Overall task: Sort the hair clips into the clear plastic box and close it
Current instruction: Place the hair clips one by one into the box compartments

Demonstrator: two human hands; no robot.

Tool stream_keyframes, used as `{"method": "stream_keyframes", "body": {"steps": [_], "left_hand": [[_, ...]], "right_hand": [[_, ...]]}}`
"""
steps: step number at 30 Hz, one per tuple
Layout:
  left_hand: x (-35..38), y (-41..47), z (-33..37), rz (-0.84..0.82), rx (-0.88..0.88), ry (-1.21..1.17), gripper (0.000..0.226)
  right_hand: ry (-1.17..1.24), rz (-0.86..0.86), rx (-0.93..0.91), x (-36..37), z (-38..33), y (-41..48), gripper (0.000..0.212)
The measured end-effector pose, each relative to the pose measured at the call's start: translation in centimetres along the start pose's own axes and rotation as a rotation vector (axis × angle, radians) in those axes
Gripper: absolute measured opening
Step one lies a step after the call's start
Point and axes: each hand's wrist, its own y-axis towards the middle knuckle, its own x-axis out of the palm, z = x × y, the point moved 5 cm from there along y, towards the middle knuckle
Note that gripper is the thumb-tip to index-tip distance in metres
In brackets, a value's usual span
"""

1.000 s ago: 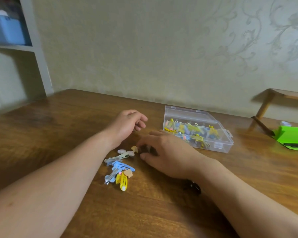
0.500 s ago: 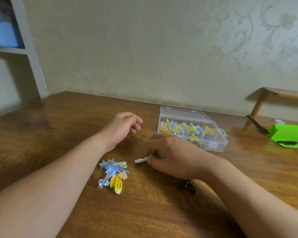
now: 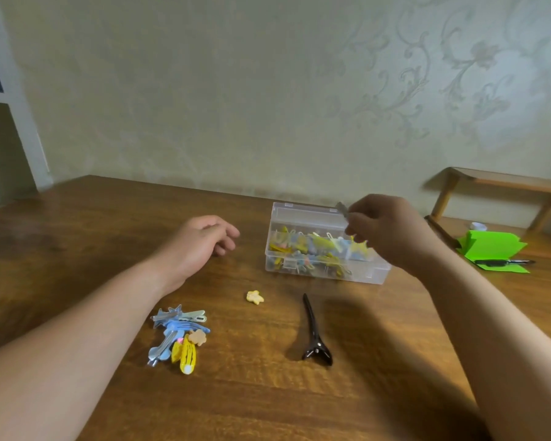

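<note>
the right hand (image 3: 392, 233) hovers right of centre in the frame, over the open clear plastic box (image 3: 363, 275). its fingers (image 3: 357, 222) are pinched together on a small pale clip (image 3: 342, 207), whose free end pokes up and left. the compartments lie just below and left of that pinch, so the drop likely needs only a short lowering. the left hand (image 3: 198, 246) rests on the desk (image 3: 77, 233) left of the box, fingers loosely curled, holding nothing. it is nearer the pile of clips (image 3: 178, 335) at lower left. a long black clip (image 3: 314, 332) at lower centre points toward the box.
</note>
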Motion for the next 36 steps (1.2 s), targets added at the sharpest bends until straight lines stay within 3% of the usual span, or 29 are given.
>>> {"method": "stream_keyframes", "body": {"steps": [5, 9, 17, 24, 28, 32, 36], "left_hand": [[0.0, 0.2, -0.4, -0.003, 0.002, 0.006, 0.036], [0.0, 0.2, -0.5, 0.001, -0.001, -0.007, 0.036], [0.2, 0.1, -0.2, -0.001, -0.002, 0.021, 0.035], [0.2, 0.0, -0.1, -0.006, -0.009, 0.036, 0.035], [0.2, -0.1, 0.1, 0.003, -0.008, 0.031, 0.034], [0.3, 0.0, 0.1, 0.005, -0.022, -0.01, 0.033], [0.2, 0.2, -0.3, 0.009, -0.026, 0.004, 0.034]], "right_hand": [[-0.135, -0.017, 0.15, -0.8, 2.9, 0.2, 0.017], [-0.372, -0.123, 0.154, 0.3, 3.6, 0.6, 0.025], [-0.583, -0.234, 0.181, 2.2, 4.4, 1.9, 0.039], [-0.637, -0.103, 0.08, 2.6, 3.5, 1.7, 0.047], [-0.437, 0.051, -0.167, 3.2, -1.4, -0.2, 0.027], [-0.294, -0.193, -0.341, 6.4, -6.6, -3.3, 0.016], [-0.39, -0.422, -0.38, 9.8, -8.4, -5.9, 0.029]]}}
